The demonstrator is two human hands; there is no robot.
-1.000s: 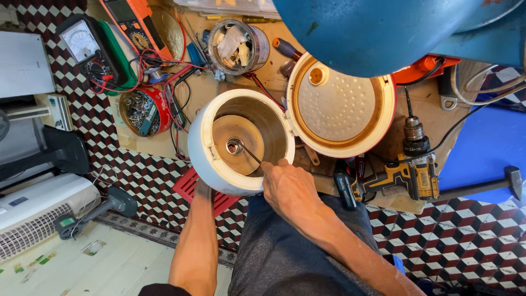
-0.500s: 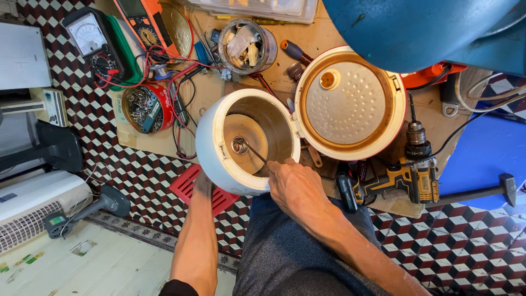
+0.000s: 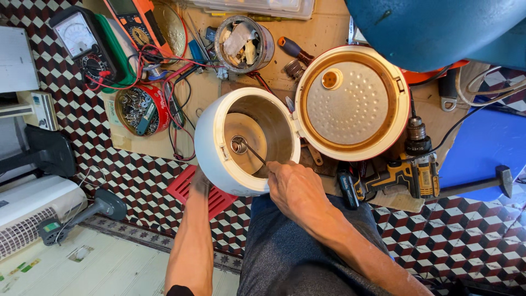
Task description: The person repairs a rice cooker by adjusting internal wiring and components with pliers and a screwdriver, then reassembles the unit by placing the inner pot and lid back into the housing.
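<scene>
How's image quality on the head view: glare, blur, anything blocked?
Head view: even daylight, sharp across the cooker and right hand; mild sheen on the open lid; a blurred blue shape blocks the top right; edges bend slightly.

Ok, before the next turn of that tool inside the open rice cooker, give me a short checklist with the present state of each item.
1. Tool tip seated on the centre fitting: ok; the screwdriver shaft reaches the round metal part at the bottom of the rice cooker.
2. Firm grip on the tool: ok; the right hand is closed around the handle, which is hidden.
3. Body steadied: ok; the left hand is against the cooker's outer wall, fingers partly hidden.
4. Lid out of the way: ok; the hinged lid lies fully open to the side.
5. Whether the tip truly fits the fastener: cannot tell, too small.
</scene>
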